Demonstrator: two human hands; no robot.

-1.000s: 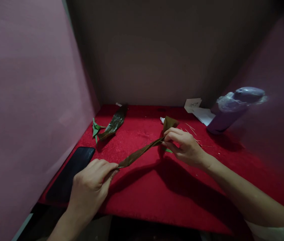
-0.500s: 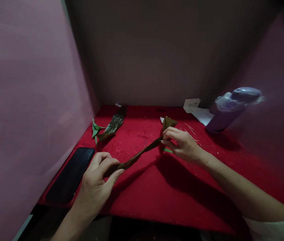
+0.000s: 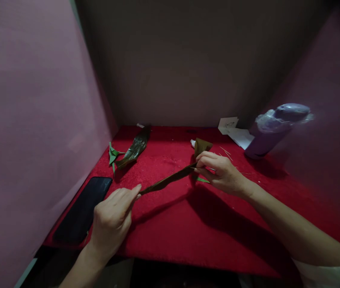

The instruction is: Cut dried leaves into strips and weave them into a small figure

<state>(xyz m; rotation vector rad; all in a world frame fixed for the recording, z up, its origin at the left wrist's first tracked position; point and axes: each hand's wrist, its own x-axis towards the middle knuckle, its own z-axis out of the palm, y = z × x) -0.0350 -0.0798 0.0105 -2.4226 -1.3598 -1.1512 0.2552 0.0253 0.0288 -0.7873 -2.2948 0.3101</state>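
A long, dark brown-green leaf (image 3: 170, 180) is stretched narrow between my hands above the red cloth. My left hand (image 3: 114, 214) is closed round its near end, thumb on top. My right hand (image 3: 218, 170) pinches the far end. A broad, folded part of leaf (image 3: 202, 146) stands up beyond the right fingers; whether it is the same leaf I cannot tell. Below the right hand a thin green strip (image 3: 202, 180) shows in part.
A black phone (image 3: 82, 210) lies at the left edge of the red-covered table (image 3: 188, 248). Behind it are a folded green leaf piece (image 3: 112, 154) and a wet dark leaf (image 3: 136, 149). Thin sticks (image 3: 226, 153), white papers (image 3: 240, 138) and a purple bottle (image 3: 267, 134) stand or lie right.
My left hand has turned over, its fingers closing round the leaf's end. The leaf now runs straighter and tauter. The right hand has hardly moved.
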